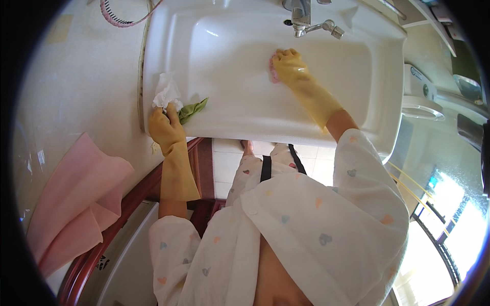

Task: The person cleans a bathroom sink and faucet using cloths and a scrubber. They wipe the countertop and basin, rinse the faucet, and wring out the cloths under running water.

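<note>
Both my hands wear yellow rubber gloves. My right hand [289, 65] reaches into the white sink basin [229, 61] and presses a pink sponge [273, 71] against its bottom, just below the chrome tap [305, 19]. My left hand [164, 125] rests on the sink's near left rim, closed on a crumpled white tissue [166, 92] together with a green cloth [193, 109] that sticks out to the right.
A pink towel [76, 199] hangs at the left over a dark red wooden rail [127, 204]. A pink-and-white comb-like object [122, 15] lies on the cream counter at the top left. A white toilet [423, 97] stands to the right of the sink. A bright window is at the lower right.
</note>
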Motion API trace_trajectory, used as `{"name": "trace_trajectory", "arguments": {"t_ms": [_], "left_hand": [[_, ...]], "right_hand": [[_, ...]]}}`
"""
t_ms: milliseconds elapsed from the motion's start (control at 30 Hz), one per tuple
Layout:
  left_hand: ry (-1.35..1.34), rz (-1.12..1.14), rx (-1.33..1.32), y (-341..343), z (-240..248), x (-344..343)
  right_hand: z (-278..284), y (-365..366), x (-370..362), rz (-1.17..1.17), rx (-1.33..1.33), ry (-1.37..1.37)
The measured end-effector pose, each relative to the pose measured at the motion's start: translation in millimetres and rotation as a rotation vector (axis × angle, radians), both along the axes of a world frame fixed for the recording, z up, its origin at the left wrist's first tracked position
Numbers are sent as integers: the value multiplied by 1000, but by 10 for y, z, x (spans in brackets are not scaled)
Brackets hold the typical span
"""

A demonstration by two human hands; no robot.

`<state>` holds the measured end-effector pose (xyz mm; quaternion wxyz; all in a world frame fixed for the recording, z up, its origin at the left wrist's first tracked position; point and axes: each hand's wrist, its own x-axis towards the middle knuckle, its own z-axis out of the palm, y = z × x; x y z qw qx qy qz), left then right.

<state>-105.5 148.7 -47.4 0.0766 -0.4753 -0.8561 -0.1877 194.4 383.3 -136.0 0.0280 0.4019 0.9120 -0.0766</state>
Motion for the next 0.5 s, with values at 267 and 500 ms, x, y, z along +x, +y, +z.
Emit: {"name": "trace_trajectory", "arguments": {"t_ms": [267, 500], "left_hand": [[-36, -36, 42, 8, 16, 16], [-26, -34, 35, 8, 29, -36]], "right_hand": [[-843, -169, 565, 124, -84, 405], [-532, -271, 107, 188, 266, 25]]}}
